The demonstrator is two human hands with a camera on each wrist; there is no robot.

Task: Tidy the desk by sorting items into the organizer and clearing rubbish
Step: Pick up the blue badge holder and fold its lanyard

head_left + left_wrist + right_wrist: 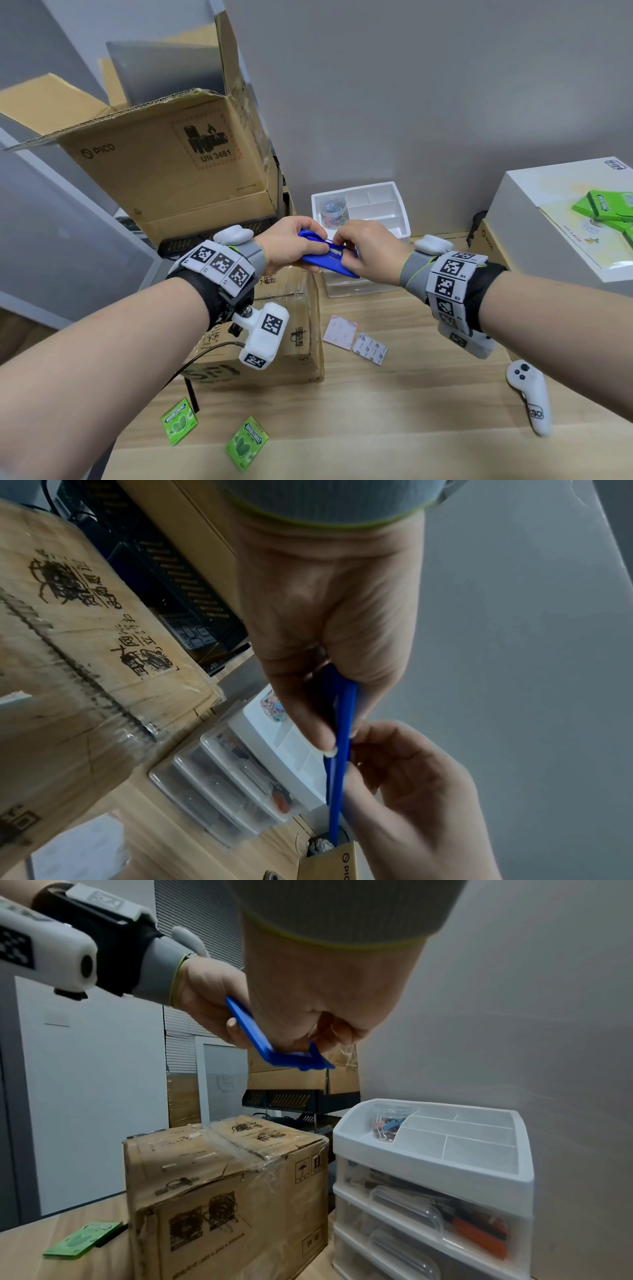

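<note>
A flat blue plastic card holder (320, 262) hangs in the air in front of the white desk organizer (404, 219). My left hand (287, 245) grips its left end, thumb on top and fingers beneath. My right hand (366, 253) pinches its right end, fingertips at a white strip on the upper face. The left wrist view shows the holder (337, 750) edge-on between both hands. In the right wrist view the holder (260, 1042) sits above the organizer (524, 1150), whose top tray holds a clear jar of binder clips (388, 1123).
A taped cardboard box (291, 329) stands left of the organizer, with a large open PICO carton (164, 178) behind it. On the wooden desk lie two green gum packs (178, 421) (246, 442), two small pads (339, 332) and a white controller (529, 394). A white box (548, 222) stands at the right.
</note>
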